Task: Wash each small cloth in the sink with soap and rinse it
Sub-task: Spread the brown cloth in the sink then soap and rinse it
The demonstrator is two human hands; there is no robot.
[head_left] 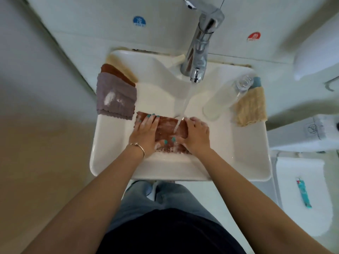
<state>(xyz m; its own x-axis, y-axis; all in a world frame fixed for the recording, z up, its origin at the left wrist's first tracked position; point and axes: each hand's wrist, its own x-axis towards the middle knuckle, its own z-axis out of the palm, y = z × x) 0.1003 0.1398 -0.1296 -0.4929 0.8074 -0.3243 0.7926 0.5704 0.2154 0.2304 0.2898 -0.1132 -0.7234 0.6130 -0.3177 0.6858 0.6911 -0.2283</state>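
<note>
A dark top (170, 233) and pale jeans (165, 197) fill the bottom of the view, with both bare forearms reaching forward over the white sink (113, 162). The left hand (145, 132), a thin bracelet (139, 146) at its wrist, lies flat with fingers spread on the left part of a brown cloth (166, 128). The right hand (197, 136) covers the cloth's right end, its fingers bent over the far edge and gripping it. The cloth lies spread in the basin between the two hands, suds along its near edge. Water runs from the chrome tap (199, 52) onto the cloth just beside the right hand. On the left rim hang a grey cloth (116, 98), another brown one and a beige one. On the right rim stands a clear bottle (225, 96) touching a tan cloth (249, 107).
</note>
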